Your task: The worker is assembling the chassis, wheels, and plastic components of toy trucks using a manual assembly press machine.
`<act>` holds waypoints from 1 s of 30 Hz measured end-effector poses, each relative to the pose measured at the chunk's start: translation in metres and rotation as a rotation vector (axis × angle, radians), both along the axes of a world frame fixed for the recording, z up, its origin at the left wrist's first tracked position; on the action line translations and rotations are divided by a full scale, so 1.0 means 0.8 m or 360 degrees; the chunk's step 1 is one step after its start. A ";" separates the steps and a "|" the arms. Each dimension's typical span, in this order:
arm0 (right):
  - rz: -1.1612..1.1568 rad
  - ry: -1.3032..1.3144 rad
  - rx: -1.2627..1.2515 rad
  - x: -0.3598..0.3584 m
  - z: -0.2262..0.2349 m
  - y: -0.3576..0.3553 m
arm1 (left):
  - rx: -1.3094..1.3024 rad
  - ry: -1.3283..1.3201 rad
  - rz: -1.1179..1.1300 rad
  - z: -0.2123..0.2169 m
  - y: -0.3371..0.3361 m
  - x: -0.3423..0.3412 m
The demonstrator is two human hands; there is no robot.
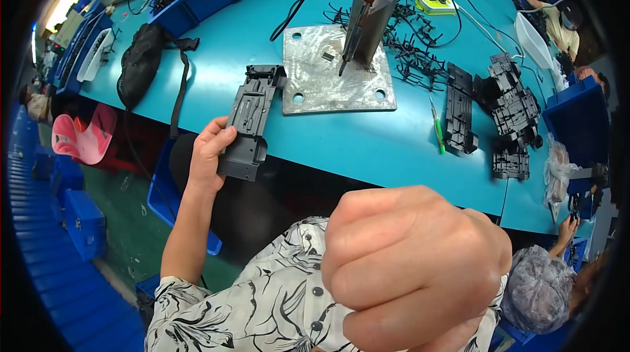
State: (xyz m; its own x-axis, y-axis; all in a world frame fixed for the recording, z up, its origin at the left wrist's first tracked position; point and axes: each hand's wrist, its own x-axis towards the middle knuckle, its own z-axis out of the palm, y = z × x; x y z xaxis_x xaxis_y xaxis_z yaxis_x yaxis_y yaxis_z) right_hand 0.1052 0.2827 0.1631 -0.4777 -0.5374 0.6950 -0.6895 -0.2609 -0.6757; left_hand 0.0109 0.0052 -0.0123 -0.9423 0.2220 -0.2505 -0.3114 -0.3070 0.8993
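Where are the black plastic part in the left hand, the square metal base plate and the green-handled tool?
black plastic part [249, 119], head view, middle of its flat ribbed face.
square metal base plate [315, 83], head view, bare left half of the plate.
green-handled tool [438, 130], head view, on its green handle.

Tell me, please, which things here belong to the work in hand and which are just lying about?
In hand:
left hand gripping a dark plastic moulded part
stack of similar parts
metal base plate with its upright post

Lying about:
black bag
green-handled tool
power strip
right hand, a closed fist near the camera
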 end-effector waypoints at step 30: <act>-0.2121 -0.0339 0.1310 -0.128 -0.169 0.159 | 0.0112 0.0038 0.0047 0.012 0.009 0.007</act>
State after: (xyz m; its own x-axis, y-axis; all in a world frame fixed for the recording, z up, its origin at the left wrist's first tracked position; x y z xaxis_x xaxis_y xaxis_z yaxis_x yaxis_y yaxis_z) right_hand 0.0025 0.4102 0.0283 -0.9427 0.1498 0.2981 0.0069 0.9021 -0.4314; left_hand 0.0166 0.0122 -0.0024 -0.9543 0.2101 -0.2125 -0.2798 -0.3784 0.8823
